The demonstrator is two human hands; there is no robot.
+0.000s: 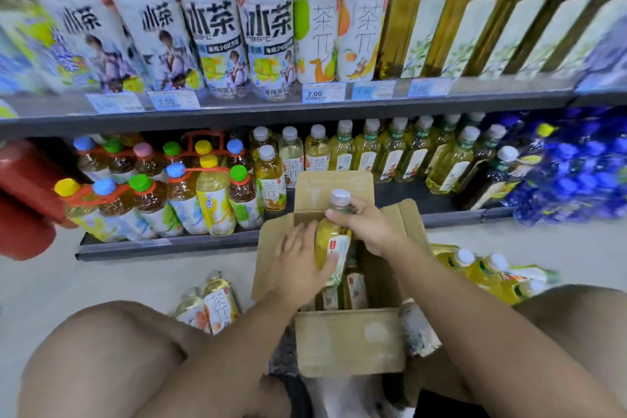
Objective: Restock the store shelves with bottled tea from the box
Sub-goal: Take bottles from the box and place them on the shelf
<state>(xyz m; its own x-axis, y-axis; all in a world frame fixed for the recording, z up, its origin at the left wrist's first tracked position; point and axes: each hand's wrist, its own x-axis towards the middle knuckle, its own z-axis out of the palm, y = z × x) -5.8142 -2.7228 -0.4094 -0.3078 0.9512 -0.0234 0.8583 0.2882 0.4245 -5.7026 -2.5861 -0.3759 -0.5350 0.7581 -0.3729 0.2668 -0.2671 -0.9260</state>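
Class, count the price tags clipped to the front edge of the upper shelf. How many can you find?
5: two left, under the white-labelled bottles; one reading 7.00 mid-shelf; two blurred ones to its right. Others may lie outside the frame.

I am getting one view only, from the head-worn wide-angle camera, so no second view is sharing any part of the scene. It is looking forward and steeply down from above the wearer's bare knees, which are filling the bottom corners. The open cardboard box is sitting near and central, just beyond the knees. Farther out, the camera is facing the store shelving square on: the lower shelf is crossing mid-frame, the upper shelf is running above it. Straight edges are bowing toward the frame borders, and the outer bottles are smearing.
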